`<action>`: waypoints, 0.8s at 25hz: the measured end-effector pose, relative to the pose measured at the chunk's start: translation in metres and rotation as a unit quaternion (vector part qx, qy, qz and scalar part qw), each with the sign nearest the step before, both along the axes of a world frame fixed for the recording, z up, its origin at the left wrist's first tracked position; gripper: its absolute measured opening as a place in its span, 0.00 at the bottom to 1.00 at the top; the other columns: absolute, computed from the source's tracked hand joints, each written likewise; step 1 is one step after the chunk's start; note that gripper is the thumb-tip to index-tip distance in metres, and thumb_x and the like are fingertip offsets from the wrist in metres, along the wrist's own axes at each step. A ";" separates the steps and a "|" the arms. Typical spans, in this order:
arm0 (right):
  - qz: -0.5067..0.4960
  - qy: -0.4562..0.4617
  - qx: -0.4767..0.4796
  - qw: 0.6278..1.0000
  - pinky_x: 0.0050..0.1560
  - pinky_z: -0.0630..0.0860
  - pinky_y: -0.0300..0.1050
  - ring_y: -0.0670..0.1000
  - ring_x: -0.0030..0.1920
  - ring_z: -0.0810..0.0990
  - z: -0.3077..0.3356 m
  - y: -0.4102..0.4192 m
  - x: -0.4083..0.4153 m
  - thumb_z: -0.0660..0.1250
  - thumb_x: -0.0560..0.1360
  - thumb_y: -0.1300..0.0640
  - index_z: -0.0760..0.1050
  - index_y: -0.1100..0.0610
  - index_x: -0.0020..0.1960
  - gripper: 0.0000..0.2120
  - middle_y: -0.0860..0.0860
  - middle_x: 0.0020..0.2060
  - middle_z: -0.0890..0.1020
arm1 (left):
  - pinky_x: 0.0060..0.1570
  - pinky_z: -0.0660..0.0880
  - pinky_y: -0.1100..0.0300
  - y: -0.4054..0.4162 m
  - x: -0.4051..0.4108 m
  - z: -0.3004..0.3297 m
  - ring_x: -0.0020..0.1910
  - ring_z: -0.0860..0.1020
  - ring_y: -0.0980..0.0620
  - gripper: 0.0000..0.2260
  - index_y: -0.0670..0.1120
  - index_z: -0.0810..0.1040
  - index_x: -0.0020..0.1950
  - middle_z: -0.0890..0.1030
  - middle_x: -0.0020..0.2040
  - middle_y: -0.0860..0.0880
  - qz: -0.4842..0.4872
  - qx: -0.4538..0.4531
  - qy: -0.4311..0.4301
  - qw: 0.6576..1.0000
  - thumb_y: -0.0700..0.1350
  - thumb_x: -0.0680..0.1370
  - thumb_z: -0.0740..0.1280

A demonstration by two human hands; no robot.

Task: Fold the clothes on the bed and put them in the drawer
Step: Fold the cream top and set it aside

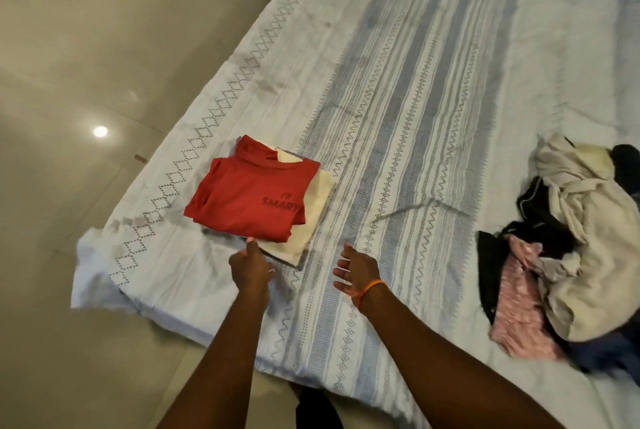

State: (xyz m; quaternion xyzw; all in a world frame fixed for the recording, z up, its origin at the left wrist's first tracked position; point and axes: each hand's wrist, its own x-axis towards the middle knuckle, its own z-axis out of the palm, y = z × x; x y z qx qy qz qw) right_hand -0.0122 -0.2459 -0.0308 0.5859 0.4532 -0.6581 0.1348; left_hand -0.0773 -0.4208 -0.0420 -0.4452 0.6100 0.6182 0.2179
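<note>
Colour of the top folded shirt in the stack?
Red shirt, with darker "SMART" lettering; head view.

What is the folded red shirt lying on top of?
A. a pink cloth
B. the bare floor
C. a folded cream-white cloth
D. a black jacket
C: the red shirt lies on a folded cream-white cloth whose edges stick out on its right and near sides, on the bed.
</note>
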 end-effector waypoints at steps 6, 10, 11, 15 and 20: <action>-0.048 0.043 0.004 0.998 0.40 0.74 0.46 0.52 0.38 0.79 0.062 0.090 0.081 0.66 0.79 0.56 0.77 0.57 0.49 0.05 0.53 0.37 0.79 | 0.36 0.74 0.55 0.108 0.064 0.084 0.35 0.77 0.48 0.06 0.44 0.74 0.51 0.78 0.42 0.45 -0.107 0.082 -0.012 0.991 0.45 0.83 0.60; -0.116 0.074 -0.001 0.990 0.40 0.73 0.46 0.53 0.39 0.79 0.094 0.171 0.154 0.64 0.79 0.56 0.76 0.57 0.50 0.05 0.53 0.37 0.79 | 0.36 0.75 0.56 0.184 0.132 0.124 0.36 0.78 0.47 0.06 0.41 0.75 0.55 0.80 0.43 0.44 -0.199 0.079 -0.009 0.977 0.43 0.82 0.62; -0.132 0.077 0.003 0.988 0.39 0.72 0.45 0.52 0.38 0.79 0.096 0.193 0.173 0.64 0.80 0.56 0.76 0.57 0.50 0.05 0.53 0.37 0.79 | 0.36 0.75 0.56 0.202 0.148 0.130 0.36 0.78 0.47 0.06 0.41 0.75 0.56 0.80 0.43 0.43 -0.214 0.076 -0.011 0.974 0.42 0.82 0.62; -0.180 0.057 0.016 0.982 0.36 0.71 0.44 0.53 0.34 0.77 0.098 0.293 0.259 0.63 0.79 0.58 0.75 0.58 0.46 0.05 0.54 0.35 0.78 | 0.35 0.75 0.57 0.289 0.221 0.151 0.37 0.78 0.47 0.06 0.41 0.75 0.57 0.80 0.43 0.44 -0.254 0.073 -0.021 0.964 0.41 0.82 0.62; -0.111 0.026 0.072 0.991 0.34 0.72 0.47 0.55 0.33 0.74 0.076 0.419 0.322 0.64 0.79 0.58 0.75 0.60 0.44 0.07 0.59 0.38 0.78 | 0.37 0.74 0.56 0.407 0.281 0.157 0.38 0.78 0.47 0.08 0.42 0.74 0.59 0.80 0.44 0.45 -0.297 0.060 -0.022 0.953 0.42 0.82 0.62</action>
